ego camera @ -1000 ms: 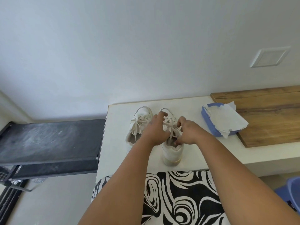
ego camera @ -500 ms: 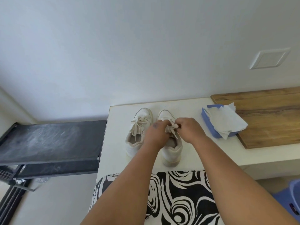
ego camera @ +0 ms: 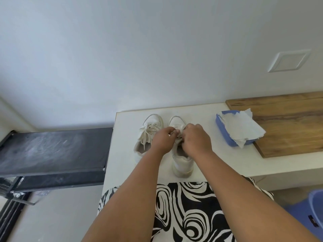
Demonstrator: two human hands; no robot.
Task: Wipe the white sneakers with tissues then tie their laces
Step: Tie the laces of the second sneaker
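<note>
White countertop [ego camera: 218,159] holds two sneakers; both hands, left hand [ego camera: 163,139] and right hand [ego camera: 194,138], pinch the laces [ego camera: 179,137] over the right sneaker [ego camera: 182,165], left sneaker [ego camera: 148,135] at nine o'clock.

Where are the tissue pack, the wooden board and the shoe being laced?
tissue pack [ego camera: 221,128], head view, on its blue side wall.
wooden board [ego camera: 286,126], head view, on its bare top surface.
shoe being laced [ego camera: 182,165], head view, on its heel, below both hands.

Single head-worn wide-angle view, looking forward and down, close over white counter [ego camera: 227,154], wall behind
</note>
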